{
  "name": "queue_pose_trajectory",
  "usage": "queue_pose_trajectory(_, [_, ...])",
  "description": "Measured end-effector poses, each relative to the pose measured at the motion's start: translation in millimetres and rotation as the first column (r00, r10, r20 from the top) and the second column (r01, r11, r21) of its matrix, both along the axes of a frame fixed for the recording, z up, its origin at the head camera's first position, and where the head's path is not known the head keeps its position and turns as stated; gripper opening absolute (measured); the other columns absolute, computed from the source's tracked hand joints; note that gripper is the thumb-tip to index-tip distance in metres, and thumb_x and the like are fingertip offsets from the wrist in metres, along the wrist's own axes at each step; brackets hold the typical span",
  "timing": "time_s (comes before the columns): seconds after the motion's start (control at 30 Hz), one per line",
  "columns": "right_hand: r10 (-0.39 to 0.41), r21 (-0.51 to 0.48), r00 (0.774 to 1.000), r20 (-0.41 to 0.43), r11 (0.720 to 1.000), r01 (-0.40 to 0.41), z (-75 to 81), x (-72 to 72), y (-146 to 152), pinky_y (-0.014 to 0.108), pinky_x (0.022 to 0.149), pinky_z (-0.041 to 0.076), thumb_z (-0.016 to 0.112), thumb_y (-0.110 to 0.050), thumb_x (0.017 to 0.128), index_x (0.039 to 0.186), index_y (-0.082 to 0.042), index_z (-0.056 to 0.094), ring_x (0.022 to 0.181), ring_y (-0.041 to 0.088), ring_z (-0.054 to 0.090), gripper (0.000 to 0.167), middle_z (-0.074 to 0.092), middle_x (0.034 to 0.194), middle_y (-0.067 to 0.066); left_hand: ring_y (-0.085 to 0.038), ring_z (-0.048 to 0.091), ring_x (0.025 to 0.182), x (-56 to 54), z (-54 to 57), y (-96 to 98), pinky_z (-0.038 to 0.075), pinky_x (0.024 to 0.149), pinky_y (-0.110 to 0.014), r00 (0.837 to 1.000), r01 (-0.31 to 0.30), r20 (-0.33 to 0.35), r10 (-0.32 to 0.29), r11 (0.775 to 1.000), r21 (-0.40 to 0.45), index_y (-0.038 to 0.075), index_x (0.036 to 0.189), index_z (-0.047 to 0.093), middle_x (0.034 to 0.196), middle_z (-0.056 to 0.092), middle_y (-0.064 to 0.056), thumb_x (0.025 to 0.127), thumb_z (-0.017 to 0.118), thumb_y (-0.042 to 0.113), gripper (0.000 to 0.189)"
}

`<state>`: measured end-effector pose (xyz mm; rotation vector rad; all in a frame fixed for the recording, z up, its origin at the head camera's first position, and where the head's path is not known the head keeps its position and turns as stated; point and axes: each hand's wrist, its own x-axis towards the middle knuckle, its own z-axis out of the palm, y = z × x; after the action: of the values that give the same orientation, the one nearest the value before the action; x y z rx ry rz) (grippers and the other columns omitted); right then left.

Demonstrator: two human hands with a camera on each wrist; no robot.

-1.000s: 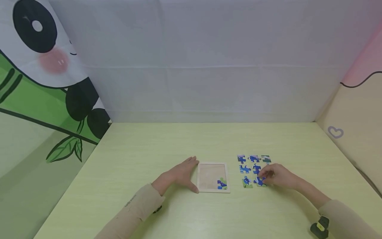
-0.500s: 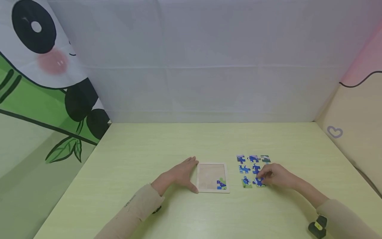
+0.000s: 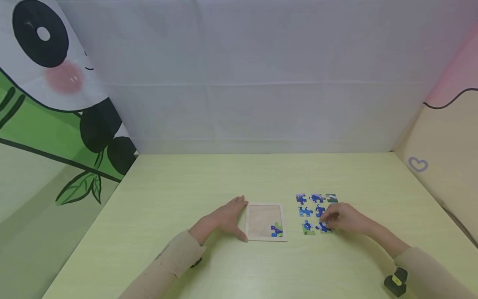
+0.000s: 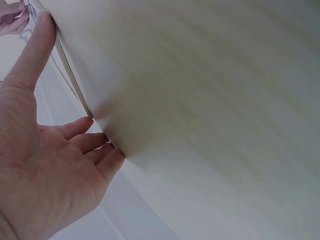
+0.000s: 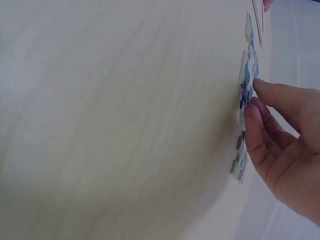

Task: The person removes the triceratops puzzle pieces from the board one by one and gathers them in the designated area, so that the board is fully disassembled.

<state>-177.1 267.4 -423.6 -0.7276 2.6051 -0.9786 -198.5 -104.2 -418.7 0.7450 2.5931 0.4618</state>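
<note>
My left hand [image 3: 227, 216] spreads its thumb and straight fingers along the left side of a shallow light-wood puzzle frame [image 3: 267, 239], touching its edge. One blue-and-green jigsaw piece [image 3: 276, 230] lies in the frame's lower right corner. To the right of the frame, my right hand [image 3: 345, 218] bends its thumb and fingers down over a blue puzzle piece [image 3: 323, 228] in the nearest row, pinching at its far side. In the right wrist view the fingertips meet the thin flat piece [image 5: 244, 85] low at the tabletop. The palm and fingers hide part of the right column.
Several more puzzle pieces lie in loose rows: a purple-blue one [image 3: 301, 199] at the back left, a dark green one [image 3: 331, 198] at the back right, a blue one [image 3: 305, 211] mid-left. A white cloth wall [image 3: 261, 116] stands behind the pale wooden table [image 3: 186, 178].
The right hand shifts very slightly away from me over the same puzzle piece. The left hand stays at the frame, and the view drifts a little.
</note>
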Motion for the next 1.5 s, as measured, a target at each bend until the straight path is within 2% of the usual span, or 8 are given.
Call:
queue_pose_trajectory(0.23, [0.040, 0.008, 0.996, -0.080, 0.999, -0.040, 8.7, -5.6, -10, 0.020, 0.064, 0.050, 0.068, -0.002, 0.077, 0.091, -0.004, 0.068, 0.075, 0.008, 0.055, 0.014, 0.065, 0.088, 0.003, -0.029, 0.011, 0.138, -0.1, -0.8, -0.8, 0.020, 0.111, -0.042, 1.000, -0.002, 0.000, 0.002, 1.000, 0.008, 0.003, 0.141, 0.025, 0.150, 0.015, -0.015, 0.058, 0.082, 0.047, 0.109])
queue_pose_trajectory(0.47, [0.063, -0.012, 0.997, -0.050, 0.998, -0.063, 12.3, -12.4, -33, 0.020, 0.064, 0.050, 0.067, -0.004, 0.079, 0.092, -0.002, 0.067, 0.072, 0.006, 0.053, 0.013, 0.064, 0.085, 0.001, -0.029, 0.011, 0.138, -0.2, -0.3, -0.6, 0.020, 0.111, -0.042, 1.000, 0.003, 0.001, -0.003, 1.000, 0.017, 0.003, 0.141, 0.025, 0.150, 0.015, -0.015, 0.058, 0.082, 0.046, 0.109])
queue_pose_trajectory(0.6, [0.081, -0.036, 0.996, -0.023, 0.996, -0.081, 7.5, -16.2, -49, 0.021, 0.064, 0.050, 0.067, -0.005, 0.079, 0.094, -0.003, 0.067, 0.074, 0.007, 0.054, 0.014, 0.064, 0.085, 0.001, -0.029, 0.011, 0.138, 0.4, 1.1, -0.1, 0.019, 0.111, -0.042, 1.000, 0.002, 0.008, -0.002, 1.000, 0.019, 0.002, 0.141, 0.025, 0.150, 0.015, -0.015, 0.058, 0.082, 0.044, 0.109])
queue_pose_trajectory(0.8, [0.148, -0.081, 0.989, -0.027, 0.985, -0.149, -0.1, -18.8, -75, 0.022, 0.064, 0.050, 0.066, -0.004, 0.081, 0.097, -0.003, 0.066, 0.073, 0.007, 0.053, 0.016, 0.062, 0.082, -0.001, -0.028, 0.011, 0.138, 0.2, 1.4, 0.5, 0.020, 0.111, -0.042, 1.000, -0.006, 0.006, 0.006, 1.000, 0.015, 0.004, 0.141, 0.026, 0.150, 0.015, -0.014, 0.058, 0.082, 0.044, 0.108])
queue_pose_trajectory(0.93, [0.133, -0.101, 0.990, 0.036, 0.987, -0.129, -2.2, -15.6, -91, 0.022, 0.063, 0.049, 0.069, -0.008, 0.078, 0.096, -0.006, 0.066, 0.075, 0.010, 0.052, 0.018, 0.061, 0.086, -0.002, -0.027, 0.011, 0.138, 0.2, 0.5, 0.8, 0.020, 0.111, -0.042, 1.000, -0.010, 0.005, 0.010, 1.000, 0.013, 0.004, 0.141, 0.026, 0.150, 0.015, -0.013, 0.058, 0.082, 0.044, 0.108])
queue_pose_trajectory(1.03, [0.112, -0.071, 0.991, 0.071, 0.992, -0.107, -4.6, -12.5, -100, 0.022, 0.063, 0.047, 0.073, -0.011, 0.075, 0.095, -0.010, 0.065, 0.075, 0.012, 0.051, 0.021, 0.060, 0.087, -0.003, -0.027, 0.011, 0.138, 0.6, 1.1, 1.1, 0.020, 0.111, -0.042, 1.000, -0.010, 0.007, 0.010, 1.000, 0.015, 0.004, 0.141, 0.026, 0.150, 0.015, -0.013, 0.058, 0.083, 0.044, 0.108])
queue_pose_trajectory(1.17, [0.109, -0.020, 0.993, 0.041, 0.994, -0.108, -6.5, -10.0, -108, 0.021, 0.061, 0.046, 0.076, -0.014, 0.072, 0.094, -0.010, 0.064, 0.072, 0.011, 0.049, 0.025, 0.057, 0.083, -0.005, -0.027, 0.011, 0.138, 0.9, 2.3, 1.3, 0.020, 0.111, -0.042, 1.000, -0.012, 0.009, 0.012, 1.000, 0.017, 0.003, 0.141, 0.026, 0.150, 0.015, -0.014, 0.058, 0.083, 0.044, 0.108])
queue_pose_trajectory(1.5, [0.127, -0.044, 0.989, 0.074, 0.991, -0.124, -4.6, -10.5, -115, 0.020, 0.058, 0.045, 0.076, -0.007, 0.070, 0.089, -0.006, 0.059, 0.069, 0.013, 0.048, 0.026, 0.055, 0.079, 0.001, -0.028, 0.012, 0.138, 0.8, 1.8, 1.7, 0.021, 0.111, -0.041, 1.000, -0.015, 0.001, 0.015, 1.000, 0.009, 0.003, 0.140, 0.027, 0.150, 0.016, -0.014, 0.058, 0.083, 0.044, 0.107])
